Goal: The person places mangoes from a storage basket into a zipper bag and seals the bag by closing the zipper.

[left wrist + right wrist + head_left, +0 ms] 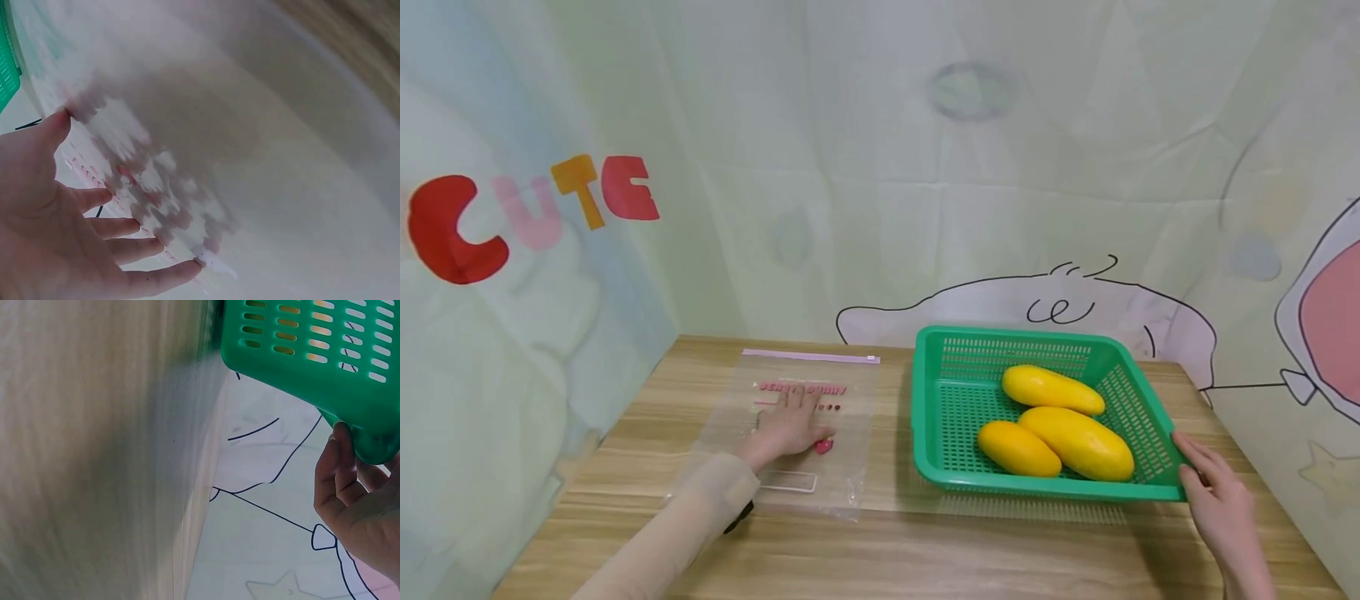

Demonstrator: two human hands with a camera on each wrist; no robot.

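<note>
A clear zip bag (842, 467) with a pink zip strip and red lettering lies flat on the table. My left hand (786, 429) rests on its middle with fingers spread. In the left wrist view those fingertips (197, 265) touch the shiny plastic. My right hand (1219, 492) grips the rim of a green basket (928, 417) near its front right corner. Fingers curl round that rim in the right wrist view, where the basket's near end stands off the table. Three yellow mangoes (1078, 443) lie inside, gathered toward the right side.
The wood-grain table (970, 554) carries both the bag and the basket. Behind it and at both sides hangs a pale printed cloth (820, 167) with cartoon drawings and the coloured letters CUTE (458, 229). The basket stands close to the back edge.
</note>
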